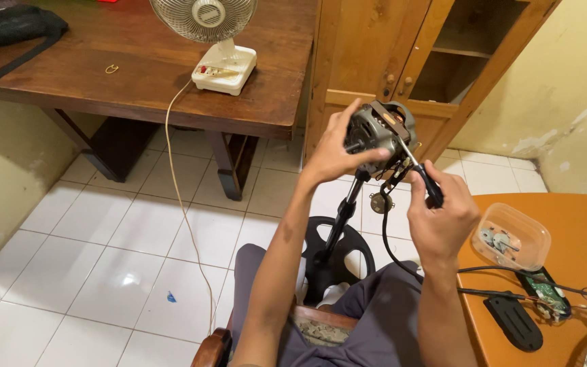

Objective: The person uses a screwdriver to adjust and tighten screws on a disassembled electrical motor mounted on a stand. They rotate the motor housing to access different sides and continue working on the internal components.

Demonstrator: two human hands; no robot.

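My left hand (338,151) grips a grey bare fan motor (378,132) mounted on a black stand pole (342,217) with a round base (358,248) on the floor. In my right hand (441,217) is a black-handled screwdriver (424,178), its tip touching the motor's right side. A small round part (379,202) dangles on wires beneath the motor. I sit on a wooden chair with my knees under the stand.
An orange table (579,231) at right carries a clear plastic tub (513,236) of small parts, a black cover (514,321) and a circuit board (546,292). A white desk fan (215,41) stands on a dark wooden table (137,75), its cord (178,190) trailing over the tiles. A wooden cabinet (402,61) is behind.
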